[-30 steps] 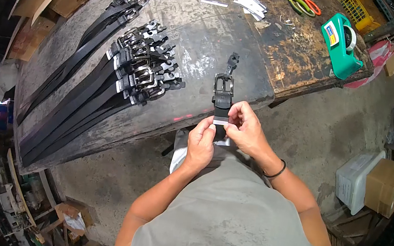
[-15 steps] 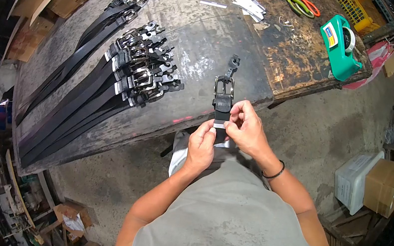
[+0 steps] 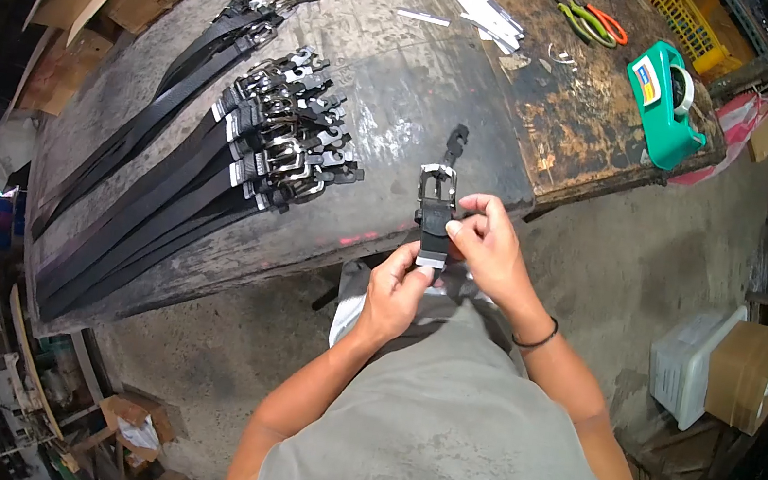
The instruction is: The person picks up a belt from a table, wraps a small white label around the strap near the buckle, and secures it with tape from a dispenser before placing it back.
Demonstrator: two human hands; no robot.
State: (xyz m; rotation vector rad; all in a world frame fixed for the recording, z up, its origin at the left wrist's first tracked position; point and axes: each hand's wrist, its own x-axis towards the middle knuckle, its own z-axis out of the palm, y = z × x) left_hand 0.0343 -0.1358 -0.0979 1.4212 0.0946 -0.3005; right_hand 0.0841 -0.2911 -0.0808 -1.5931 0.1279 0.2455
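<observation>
A black belt point(image 3: 438, 220) lies lengthwise in front of me, its metal buckle point(image 3: 437, 185) at the far end with a black plastic hook point(image 3: 457, 142) beyond it. My left hand point(image 3: 395, 286) grips the belt from the left, thumb by a white band point(image 3: 430, 260) around the strap. My right hand point(image 3: 492, 253) is at the belt's right edge below the buckle, thumb against the strap and fingers curled. The lower end of the belt is hidden. On the table to the left lies a pile of similar belts point(image 3: 181, 182), their buckles bunched together.
A smaller bundle of belts point(image 3: 199, 57) lies farther back on the table point(image 3: 427, 74). White paper strips point(image 3: 490, 19), green- and orange-handled pliers point(image 3: 586, 23) and a green tape dispenser point(image 3: 663, 107) are at the back right. Boxes point(image 3: 748, 375) stand at the right.
My left hand and the white band have shifted slightly toward me. My right hand has left the band and is now higher on the strap, near the buckle.
</observation>
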